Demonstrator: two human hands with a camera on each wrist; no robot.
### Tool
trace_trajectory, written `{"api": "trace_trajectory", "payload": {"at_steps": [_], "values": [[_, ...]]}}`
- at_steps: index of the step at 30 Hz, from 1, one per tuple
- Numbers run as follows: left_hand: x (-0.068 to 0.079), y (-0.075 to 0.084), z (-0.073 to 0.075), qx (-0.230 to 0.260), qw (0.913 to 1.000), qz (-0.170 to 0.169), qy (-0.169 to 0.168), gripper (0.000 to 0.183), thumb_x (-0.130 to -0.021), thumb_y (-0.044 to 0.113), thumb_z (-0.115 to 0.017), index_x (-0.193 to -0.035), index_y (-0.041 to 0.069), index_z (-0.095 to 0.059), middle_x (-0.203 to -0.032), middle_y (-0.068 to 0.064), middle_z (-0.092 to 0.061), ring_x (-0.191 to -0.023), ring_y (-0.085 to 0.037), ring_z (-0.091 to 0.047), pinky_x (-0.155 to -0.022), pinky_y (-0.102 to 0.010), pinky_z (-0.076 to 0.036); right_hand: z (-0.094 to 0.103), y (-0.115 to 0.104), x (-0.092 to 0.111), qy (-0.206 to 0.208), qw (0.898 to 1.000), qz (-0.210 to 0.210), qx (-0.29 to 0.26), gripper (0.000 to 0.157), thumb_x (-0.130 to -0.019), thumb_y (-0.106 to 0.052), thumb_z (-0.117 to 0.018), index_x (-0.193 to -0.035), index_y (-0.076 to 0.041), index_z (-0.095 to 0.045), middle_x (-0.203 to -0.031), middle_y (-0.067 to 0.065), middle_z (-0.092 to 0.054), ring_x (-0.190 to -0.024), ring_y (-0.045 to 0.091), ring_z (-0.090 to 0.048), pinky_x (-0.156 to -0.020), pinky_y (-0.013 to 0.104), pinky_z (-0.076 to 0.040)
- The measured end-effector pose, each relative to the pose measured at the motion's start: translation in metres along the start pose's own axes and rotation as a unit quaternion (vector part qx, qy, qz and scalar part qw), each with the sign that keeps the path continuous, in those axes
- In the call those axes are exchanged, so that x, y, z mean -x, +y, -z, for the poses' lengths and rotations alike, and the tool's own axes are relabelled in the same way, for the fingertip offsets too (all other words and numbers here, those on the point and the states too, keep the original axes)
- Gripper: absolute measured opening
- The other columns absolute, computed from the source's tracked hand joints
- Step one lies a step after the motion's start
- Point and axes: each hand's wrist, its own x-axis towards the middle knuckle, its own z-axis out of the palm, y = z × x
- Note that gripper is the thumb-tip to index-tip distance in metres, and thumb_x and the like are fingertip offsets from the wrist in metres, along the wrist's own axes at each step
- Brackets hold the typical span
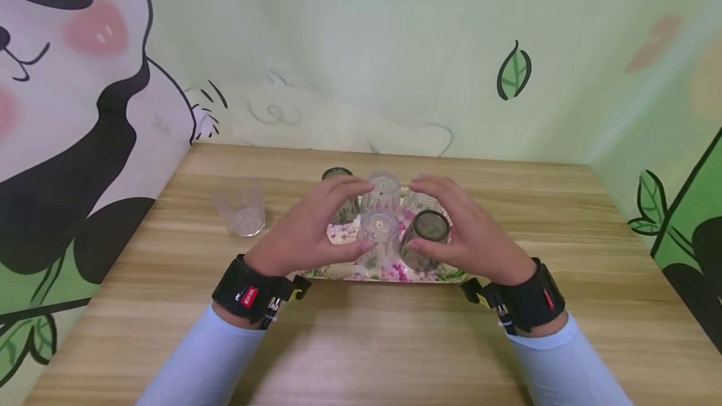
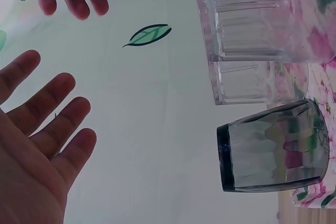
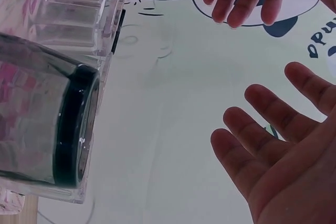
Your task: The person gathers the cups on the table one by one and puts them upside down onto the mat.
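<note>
Both hands are over a floral tray (image 1: 344, 271) of upturned glasses. My left hand (image 1: 318, 224) is beside a clear glass (image 1: 378, 237) at the front middle, with another clear glass (image 1: 383, 188) behind it. A smoky glass (image 2: 273, 148) stands at the tray's back left, partly hidden by that hand in the head view. My right hand (image 1: 468, 230) is around the right side of the smoky glass (image 1: 425, 240) at the front right. In the wrist views the fingers of the left (image 2: 52, 114) and right (image 3: 262, 124) hands are spread above the glasses, apart from them.
A clear glass (image 1: 242, 212) stands on the wooden table (image 1: 366, 343), left of the tray. One more clear glass (image 1: 420, 199) is at the tray's back right, partly covered by the right hand. Painted walls (image 1: 350, 49) border the table at the back and sides.
</note>
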Motion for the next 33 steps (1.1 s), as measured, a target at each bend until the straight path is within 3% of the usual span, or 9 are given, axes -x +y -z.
{"api": "trace_trajectory", "payload": {"at_steps": [4,8,17,24,33], "values": [[0.000,-0.002,0.000,-0.008,1.0000,0.004,0.003,0.075,-0.084,0.045,-0.074,-0.147,0.017,-0.046,-0.146,-0.010,-0.052,-0.133,-0.022,-0.049,-0.111,-0.050,-0.050,0.000,0.000,0.000,-0.003,1.000,-0.004,-0.004,0.080,-0.081,-0.026,-0.083,-0.149,-0.013,-0.042,-0.151,0.020,-0.047,-0.140,0.035,-0.043,-0.111,0.066,-0.045],[-0.002,-0.002,0.000,-0.030,0.9990,0.012,0.030,0.063,-0.089,0.040,-0.071,-0.144,0.014,-0.052,-0.143,-0.012,-0.057,-0.134,-0.026,-0.049,-0.112,-0.053,-0.049,0.002,0.000,-0.001,-0.002,1.000,-0.007,0.000,0.080,-0.081,-0.027,-0.083,-0.148,-0.013,-0.042,-0.151,0.020,-0.047,-0.141,0.035,-0.043,-0.112,0.066,-0.045],[0.003,-0.013,0.009,-0.061,0.9953,0.057,0.050,0.058,-0.091,0.040,-0.069,-0.140,0.011,-0.055,-0.142,-0.016,-0.058,-0.134,-0.032,-0.048,-0.111,-0.056,-0.047,0.001,-0.003,0.001,0.000,1.000,-0.016,0.001,0.088,-0.080,-0.029,-0.084,-0.151,-0.009,-0.035,-0.150,0.020,-0.049,-0.140,0.035,-0.045,-0.113,0.065,-0.044],[0.011,-0.030,0.026,-0.106,0.9845,0.129,0.053,0.065,-0.090,0.043,-0.070,-0.144,0.012,-0.052,-0.147,-0.019,-0.054,-0.137,-0.038,-0.046,-0.113,-0.063,-0.043,0.001,-0.004,0.000,-0.004,1.000,-0.012,0.004,0.088,-0.081,-0.029,-0.083,-0.152,-0.009,-0.035,-0.150,0.020,-0.049,-0.140,0.034,-0.045,-0.112,0.063,-0.046],[0.017,-0.046,0.043,-0.138,0.9736,0.162,0.083,0.067,-0.088,0.043,-0.073,-0.144,0.013,-0.052,-0.146,-0.022,-0.055,-0.135,-0.041,-0.047,-0.111,-0.066,-0.044,0.003,-0.001,0.003,0.003,1.000,-0.012,0.005,0.088,-0.081,-0.029,-0.083,-0.152,-0.009,-0.035,-0.150,0.020,-0.048,-0.139,0.034,-0.046,-0.111,0.063,-0.047]]}}
